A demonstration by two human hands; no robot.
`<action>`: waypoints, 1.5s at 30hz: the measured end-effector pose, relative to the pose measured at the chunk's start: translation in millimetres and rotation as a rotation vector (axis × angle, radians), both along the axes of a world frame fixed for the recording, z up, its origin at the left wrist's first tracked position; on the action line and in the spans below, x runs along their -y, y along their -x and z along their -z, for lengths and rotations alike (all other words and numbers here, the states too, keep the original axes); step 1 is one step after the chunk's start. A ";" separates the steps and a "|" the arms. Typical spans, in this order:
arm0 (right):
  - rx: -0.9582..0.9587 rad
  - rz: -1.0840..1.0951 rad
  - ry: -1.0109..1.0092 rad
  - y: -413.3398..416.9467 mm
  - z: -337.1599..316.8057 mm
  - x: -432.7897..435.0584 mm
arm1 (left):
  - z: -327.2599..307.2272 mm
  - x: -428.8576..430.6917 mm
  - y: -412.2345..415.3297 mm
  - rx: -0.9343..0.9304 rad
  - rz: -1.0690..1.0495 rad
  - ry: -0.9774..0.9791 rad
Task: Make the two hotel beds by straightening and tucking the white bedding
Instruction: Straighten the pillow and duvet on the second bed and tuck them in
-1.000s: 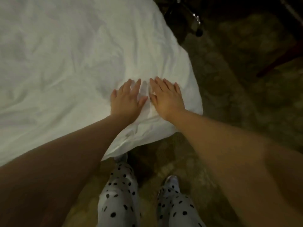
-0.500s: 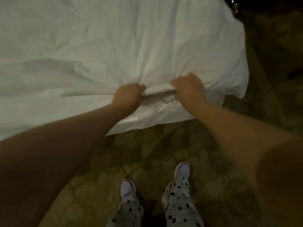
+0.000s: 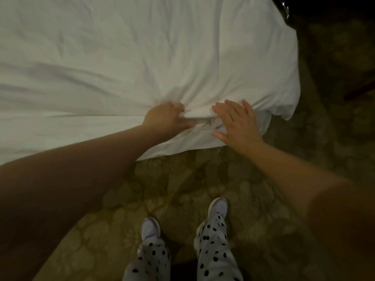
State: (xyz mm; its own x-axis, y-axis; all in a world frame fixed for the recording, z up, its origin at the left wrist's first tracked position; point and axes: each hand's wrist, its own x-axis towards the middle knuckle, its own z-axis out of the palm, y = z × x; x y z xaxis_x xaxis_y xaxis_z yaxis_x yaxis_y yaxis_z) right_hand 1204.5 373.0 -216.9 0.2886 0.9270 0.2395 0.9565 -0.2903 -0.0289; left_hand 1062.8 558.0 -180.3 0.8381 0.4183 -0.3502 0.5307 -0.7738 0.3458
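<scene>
**Position of the work.** The white creased fabric bedding (image 3: 142,57) covers the bed across the upper part of the view. Its long edge runs left to right directly ahead of the person and ends in a loose corner (image 3: 284,106) on the right. The near edge hangs over the bedside toward the person.

**Hands.**
- Both hands meet the bedding at the near edge, close to the loose corner.
- The left hand (image 3: 165,118) has its fingers curled into a gathered bunch of cloth. Creases fan out from that grip toward the far side.
- The right hand (image 3: 237,122) lies just beside it, fingers straight and spread, palm pressed on the fold and holding nothing. It is the nearer of the two to the corner.

**Assessment.** Straightening at this edge appears to be under way, and tucking is not yet done. The overhang lies below both hands and would need pushing down and under.

**Other.**
- The second bed is not in view.
- No containers are visible.
- Brown patterned carpet (image 3: 182,189) lies beneath, with the person's white mesh shoes (image 3: 219,207) standing well apart from the bedside.
</scene>
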 end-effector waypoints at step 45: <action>-0.486 0.273 0.495 -238.1 -59.4 41.8 | -41.0 93.5 -262.3 -0.070 0.067 -0.303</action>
State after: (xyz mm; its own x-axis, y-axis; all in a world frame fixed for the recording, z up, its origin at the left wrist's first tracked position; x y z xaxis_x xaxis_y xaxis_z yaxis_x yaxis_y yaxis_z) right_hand 1442.6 331.2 -157.5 0.4910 0.7733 -0.4011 0.7611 -0.6048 -0.2344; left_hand 1325.1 464.5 -139.3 0.8456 0.4569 -0.2762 0.4893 -0.8701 0.0586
